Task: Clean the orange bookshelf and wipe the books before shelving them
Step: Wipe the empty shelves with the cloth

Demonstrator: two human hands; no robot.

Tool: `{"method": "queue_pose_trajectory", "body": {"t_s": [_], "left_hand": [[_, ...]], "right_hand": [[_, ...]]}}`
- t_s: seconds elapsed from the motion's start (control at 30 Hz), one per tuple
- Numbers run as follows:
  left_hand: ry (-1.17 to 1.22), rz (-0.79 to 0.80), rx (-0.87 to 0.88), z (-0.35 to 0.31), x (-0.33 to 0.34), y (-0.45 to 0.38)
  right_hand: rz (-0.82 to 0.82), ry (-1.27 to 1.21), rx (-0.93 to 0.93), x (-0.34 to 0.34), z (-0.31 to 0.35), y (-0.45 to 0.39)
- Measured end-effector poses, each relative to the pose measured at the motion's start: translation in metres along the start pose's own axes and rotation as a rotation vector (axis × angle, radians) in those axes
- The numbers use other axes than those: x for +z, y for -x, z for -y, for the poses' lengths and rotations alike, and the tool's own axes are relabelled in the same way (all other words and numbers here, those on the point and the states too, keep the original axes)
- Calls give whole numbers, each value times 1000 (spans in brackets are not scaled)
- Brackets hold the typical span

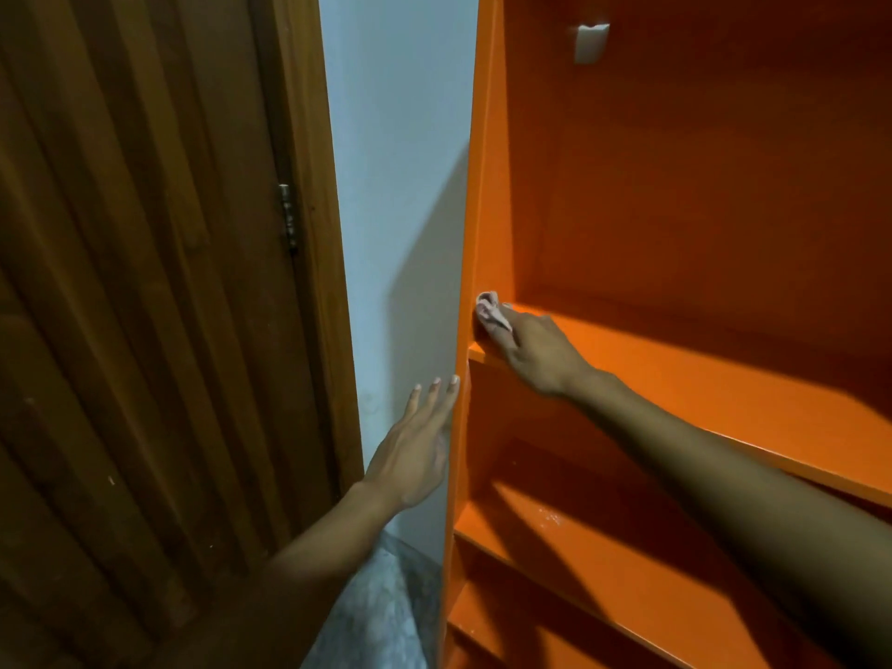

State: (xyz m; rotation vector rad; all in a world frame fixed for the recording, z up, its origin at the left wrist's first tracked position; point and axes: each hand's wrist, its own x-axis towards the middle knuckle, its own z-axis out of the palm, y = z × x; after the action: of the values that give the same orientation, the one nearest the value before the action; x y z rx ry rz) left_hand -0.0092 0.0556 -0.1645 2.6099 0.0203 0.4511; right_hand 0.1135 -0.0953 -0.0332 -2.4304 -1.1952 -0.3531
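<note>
The orange bookshelf (700,224) fills the right half of the view, with several bare shelf boards. My right hand (536,354) holds a small pink cloth (490,315) and presses it into the front left corner of a shelf board, against the bookshelf's left side panel. My left hand (417,446) lies flat with straight fingers on the outside of that side panel, a little below the cloth. No books are in view.
A dark wooden door (145,306) with a metal hinge (288,218) stands at the left. A strip of pale blue wall (396,161) runs between door frame and bookshelf. A white wall plate (591,42) shows through the shelf's back. Grey stone floor (381,605) lies below.
</note>
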Motion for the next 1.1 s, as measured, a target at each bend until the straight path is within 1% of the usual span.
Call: {"method": "queue_pose_trajectory", "body": {"t_s": [0.03, 0.17, 0.3, 0.47, 0.57, 0.67, 0.77, 0.9, 1.0, 1.1], "left_hand": [[5, 14, -6, -1, 2, 2], [17, 69, -24, -1, 11, 9], [31, 89, -65, 0, 23, 9], [81, 148, -111, 1, 42, 16], [114, 214, -155, -5, 53, 27], [113, 245, -190, -15, 66, 37], [81, 258, -181, -25, 85, 43], [78, 359, -138, -43, 117, 50], [81, 422, -92, -58, 139, 55], [103, 496, -74, -72, 158, 59]], "right_hand": [[-13, 55, -35, 5, 3, 5], [30, 226, -121, 17, 7, 33], [-59, 464, -304, 14, 6, 64], [-51, 707, -339, -8, -22, 111], [-86, 768, -303, -20, -48, 149], [-130, 801, -229, -33, -71, 186], [-198, 830, -166, -45, -91, 220], [-279, 867, -48, -59, -116, 268], [-410, 870, 75, -70, -130, 300], [-566, 804, 187, -70, -139, 327]]}}
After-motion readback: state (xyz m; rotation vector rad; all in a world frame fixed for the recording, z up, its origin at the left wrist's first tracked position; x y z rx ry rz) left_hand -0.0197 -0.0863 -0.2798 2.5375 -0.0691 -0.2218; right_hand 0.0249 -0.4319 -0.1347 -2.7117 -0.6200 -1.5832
